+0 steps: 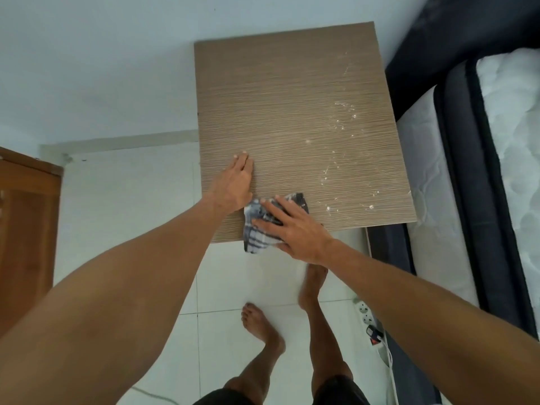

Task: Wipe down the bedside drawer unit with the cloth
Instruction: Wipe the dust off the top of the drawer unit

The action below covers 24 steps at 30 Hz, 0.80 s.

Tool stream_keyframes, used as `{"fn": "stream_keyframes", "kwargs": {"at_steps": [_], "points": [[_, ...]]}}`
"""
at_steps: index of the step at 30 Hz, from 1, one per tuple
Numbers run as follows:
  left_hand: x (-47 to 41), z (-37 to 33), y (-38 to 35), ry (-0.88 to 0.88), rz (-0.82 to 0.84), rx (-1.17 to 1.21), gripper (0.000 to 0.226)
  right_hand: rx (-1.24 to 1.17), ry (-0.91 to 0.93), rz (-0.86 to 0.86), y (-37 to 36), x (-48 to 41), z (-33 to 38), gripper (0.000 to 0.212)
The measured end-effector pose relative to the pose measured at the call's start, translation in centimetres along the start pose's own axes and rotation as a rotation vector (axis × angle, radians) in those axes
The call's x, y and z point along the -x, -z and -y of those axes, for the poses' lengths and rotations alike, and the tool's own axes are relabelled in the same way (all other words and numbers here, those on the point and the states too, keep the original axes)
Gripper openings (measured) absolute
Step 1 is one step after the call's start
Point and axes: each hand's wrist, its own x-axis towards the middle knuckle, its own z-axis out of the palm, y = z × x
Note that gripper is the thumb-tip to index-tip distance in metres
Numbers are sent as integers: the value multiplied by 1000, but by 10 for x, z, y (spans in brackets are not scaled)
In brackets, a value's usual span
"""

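The bedside drawer unit (pixel 286 112) shows only its brown wood-grain top, seen from above. White crumbs and dust lie scattered over its right half. A grey and white checked cloth (pixel 257 238) lies at the top's near edge and hangs slightly over it. My right hand (pixel 289 226) presses flat on the cloth with fingers spread. My left hand (pixel 236 182) rests flat on the bare top near the left edge, just left of the cloth, holding nothing.
A bed with a white mattress (pixel 508 135) and dark frame stands tight against the unit's right side. A white power strip (pixel 366 317) with a cable lies on the tiled floor by the bed. A wooden door (pixel 26 229) is at the left. My bare feet stand before the unit.
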Motion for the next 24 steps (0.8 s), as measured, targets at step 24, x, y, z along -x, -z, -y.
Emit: {"fn": "stream_keyframes", "kwargs": {"at_steps": [24], "points": [[-154,-82,55,97,-5,87,83,-124,-311,-253,176,-77,-281,68]]}}
